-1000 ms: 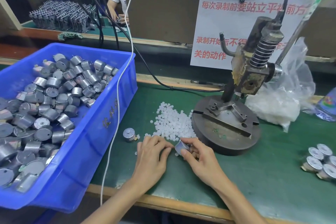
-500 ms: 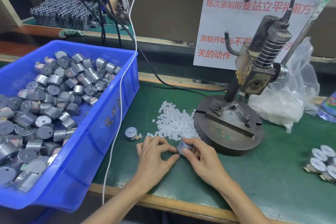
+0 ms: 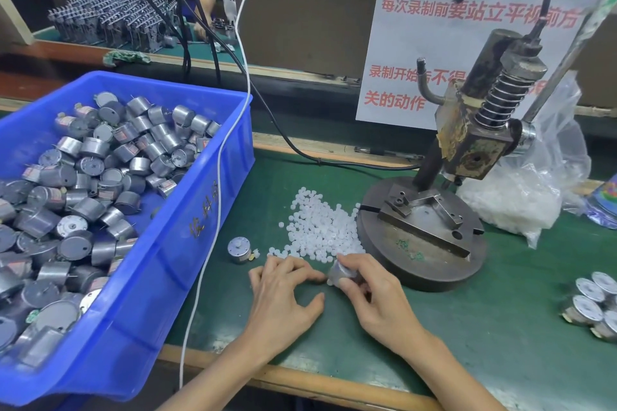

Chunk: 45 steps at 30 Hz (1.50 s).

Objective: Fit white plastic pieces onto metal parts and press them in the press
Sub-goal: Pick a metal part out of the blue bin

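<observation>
Our right hand (image 3: pixel 377 297) grips a small silver cylindrical metal part (image 3: pixel 337 272) just above the green worktop (image 3: pixel 500 344). Its end points to nine o'clock, where the curled fingertips of our left hand (image 3: pixel 283 294) meet it. Over the last second the left thumb has dropped a little away from the part, while the fingertips stay at its end (whether they pinch a white piece we cannot tell). We judge the fitting nearly done and the pressing not begun. The heap of small white plastic pieces (image 3: pixel 320 227) lies at twelve o'clock, the grey iron hand press (image 3: pixel 467 143) at two.
</observation>
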{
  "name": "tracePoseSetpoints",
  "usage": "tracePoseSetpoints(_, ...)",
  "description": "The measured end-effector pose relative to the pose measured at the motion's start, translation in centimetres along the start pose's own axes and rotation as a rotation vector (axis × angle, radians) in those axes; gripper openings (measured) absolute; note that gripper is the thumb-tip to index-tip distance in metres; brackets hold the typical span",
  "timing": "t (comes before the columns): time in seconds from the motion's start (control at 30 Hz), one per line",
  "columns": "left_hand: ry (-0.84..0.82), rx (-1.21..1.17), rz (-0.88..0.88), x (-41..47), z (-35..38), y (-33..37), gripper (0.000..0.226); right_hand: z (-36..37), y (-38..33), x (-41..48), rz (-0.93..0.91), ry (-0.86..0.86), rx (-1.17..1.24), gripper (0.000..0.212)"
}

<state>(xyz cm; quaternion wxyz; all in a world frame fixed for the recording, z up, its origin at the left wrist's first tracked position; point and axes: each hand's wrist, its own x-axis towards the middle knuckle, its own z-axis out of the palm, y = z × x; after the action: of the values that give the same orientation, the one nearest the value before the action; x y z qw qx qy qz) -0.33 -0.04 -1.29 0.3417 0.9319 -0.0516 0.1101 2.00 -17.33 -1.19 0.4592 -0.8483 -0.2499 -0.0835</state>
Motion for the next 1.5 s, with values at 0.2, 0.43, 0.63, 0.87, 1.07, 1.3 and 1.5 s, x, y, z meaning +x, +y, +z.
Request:
tracePoseSetpoints(0.2, -0.016, 0.016, -0.018, 0.1, -0.1, 0.2, 0.02, -0.2, 0.2, -0.1, 0.249, 0.022, 0.308, 0.02)
tracePoseSetpoints(0.43, 0.029, 0.046, -0.033, 1.2, 0.8, 0.8, 0.009, 0.0, 0.4, -0.1, 0.269, 0.059, 0.319, 0.021)
tracePoseSetpoints(0.63, 0.083, 0.091, 0.079, 0.9, 0.7, 0.9, 0.002, 0.0, 0.8, -0.2, 0.268, 0.048, 0.282, 0.023)
tracePoseSetpoints(0.87, 0.139, 0.174, 0.264, 0.6, 0.9, 1.4, 0.006, 0.0, 0.8, -0.3, 0.225, 0.109, 0.235, 0.021)
tracePoseSetpoints(1.07, -0.011, -0.041, 0.083, 0.7, 0.5, 0.9, 0.008, -0.1, 0.7, -0.4, 0.221, 0.071, 0.218, 0.023)
tracePoseSetpoints(1.3, -0.026, -0.021, 0.047, 0.6, 0.7, 0.5, 0.021, 0.0, 0.8, -0.5, 0.198, 0.031, 0.2, 0.016)
tracePoseSetpoints(1.5, -0.036, -0.019, 0.038, 0.6, 0.6, 0.5, 0.006, -0.2, 0.6, -0.4, 0.09, -0.005, 0.084, 0.014)
